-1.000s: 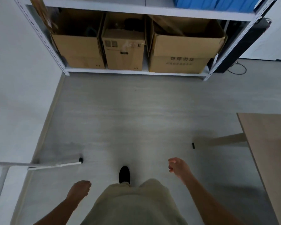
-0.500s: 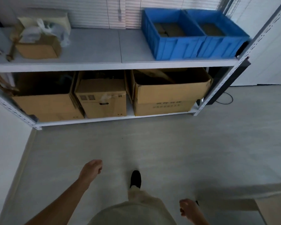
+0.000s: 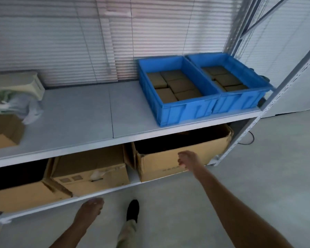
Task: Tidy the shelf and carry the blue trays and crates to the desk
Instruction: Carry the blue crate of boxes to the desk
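Two blue crates stand side by side at the right end of the grey shelf [image 3: 75,122]. The left blue crate [image 3: 177,111] and the right blue crate [image 3: 240,102] each hold several brown boxes. My right hand [image 3: 188,160] is raised in front of the lower shelf, below the left crate, fingers curled and empty. Lower down, my left hand [image 3: 91,207] hangs near the bottom shelf edge, loosely closed, holding nothing.
An open cardboard box [image 3: 4,133] with white plastic wrap sits at the shelf's left end. Three cardboard boxes fill the bottom shelf, the right one [image 3: 168,161] open. A perforated metal upright [image 3: 268,104] stands at the right. My shoe [image 3: 132,210] is on the grey floor.
I have walked closer to the shelf and the view has tilted up. My right hand has risen toward the crates; my left hand has dropped lower.
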Demonstrator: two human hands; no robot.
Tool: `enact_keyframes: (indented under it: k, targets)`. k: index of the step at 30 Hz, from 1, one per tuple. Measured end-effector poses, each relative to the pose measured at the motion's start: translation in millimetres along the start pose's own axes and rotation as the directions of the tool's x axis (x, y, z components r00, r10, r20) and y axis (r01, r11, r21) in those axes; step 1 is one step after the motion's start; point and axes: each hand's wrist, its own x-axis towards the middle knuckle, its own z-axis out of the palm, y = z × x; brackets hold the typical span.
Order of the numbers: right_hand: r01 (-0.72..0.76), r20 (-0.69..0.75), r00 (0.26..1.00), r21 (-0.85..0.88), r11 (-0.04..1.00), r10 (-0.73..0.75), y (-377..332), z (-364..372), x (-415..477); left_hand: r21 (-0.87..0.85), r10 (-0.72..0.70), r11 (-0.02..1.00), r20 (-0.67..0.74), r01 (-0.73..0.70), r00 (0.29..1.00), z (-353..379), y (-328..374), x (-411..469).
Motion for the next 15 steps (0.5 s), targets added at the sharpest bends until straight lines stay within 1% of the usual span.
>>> enact_keyframes:
  k: [2, 3, 6, 8, 10, 12, 15]
  targets:
    - [0.004, -0.055, 0.998, 0.157, 0.988, 0.004, -55.2, -9.3, 42.2, 0.049, 0.19, 0.98, 0.03, -0.191, 0.981, 6.0, 71.1, 36.1]
    - [0.009, -0.097, 0.995, 0.243, 0.97, 0.015, -77.9, -14.4, 62.9, 0.062, 0.248, 0.966, 0.045, -0.25, 0.968, 9.8, 108.1, 51.3]
    - [-0.008, -0.247, 0.96, 0.44, 0.898, 0.129, -128.4, -33.0, 116.8, 0.049, 0.356, 0.931, 0.105, -0.362, 0.929, 23.7, 220.8, 82.7]
    - [-0.072, -0.257, 0.932, 0.561, 0.825, 0.256, -146.9, -44.3, 146.8, 0.071, 0.416, 0.901, 0.131, -0.427, 0.9, 38.4, 295.2, 107.6]
    - [-0.115, -0.263, 0.9, 0.624, 0.773, 0.347, -157.4, -53.9, 171.1, 0.056, 0.461, 0.878, 0.165, -0.475, 0.872, 58.9, 361.1, 134.3]
    - [-0.139, -0.276, 0.871, 0.654, 0.743, 0.406, -165.6, -60.8, 181.6, 0.05, 0.477, 0.87, 0.172, -0.491, 0.862, 82.9, 415.8, 145.4]
    - [-0.151, -0.298, 0.844, 0.666, 0.73, 0.446, -171.4, -66.9, 190.5, 0.022, 0.437, 0.893, 0.187, -0.449, 0.88, 115.0, 468.2, 135.4]
